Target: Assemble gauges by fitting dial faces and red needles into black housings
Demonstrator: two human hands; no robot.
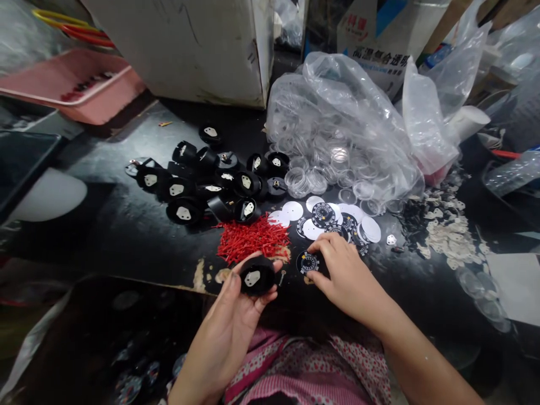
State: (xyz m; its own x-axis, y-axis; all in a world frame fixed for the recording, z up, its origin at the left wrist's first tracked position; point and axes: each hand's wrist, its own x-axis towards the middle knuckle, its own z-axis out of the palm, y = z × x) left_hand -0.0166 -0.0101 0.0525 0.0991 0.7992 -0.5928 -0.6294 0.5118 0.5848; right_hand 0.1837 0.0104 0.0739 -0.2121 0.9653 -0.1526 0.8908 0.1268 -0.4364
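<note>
A round black housing with a pale plate inside, like a gauge case [256, 277], rests in my left hand [236, 309], fingers curled round its rim. Just to the right, my right hand [337, 270] pinches a black printed dial disc [307, 262] between thumb and fingers, close over the table. Beyond that hand lie more dial discs [324, 215], some with their white side [292, 211] up. A heap of thin red pointers [251, 239] sits behind the held case. Farther back is a cluster of similar black cases [177, 188], some turned over.
A plastic bag [354, 101] spills clear round covers [312, 177] at the back. Small pale plates [449, 239] lie in a pile on the right, near a white sheet [517, 284]. A pink bin [93, 101] and a large pale box [181, 50] stand behind.
</note>
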